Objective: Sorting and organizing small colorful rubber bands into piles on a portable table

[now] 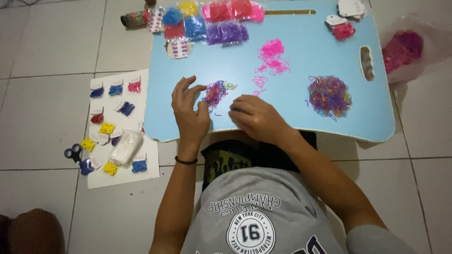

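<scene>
A: Worktop (301,80), light blue, spans your lap. What lies on it?

B: Big mixed heap of rubber bands (329,96) well to your right; pink bands (272,59) strewn further up the middle.

A: And between your hands?

B: Small mixed clump of bands (215,92). Your left hand (189,110) sits just left of it, fingers spread wide, thumb tip at its lower edge. Your right hand (256,117) lies just right of it, knuckles up, fingers curled; cannot tell if it holds anything.
</scene>
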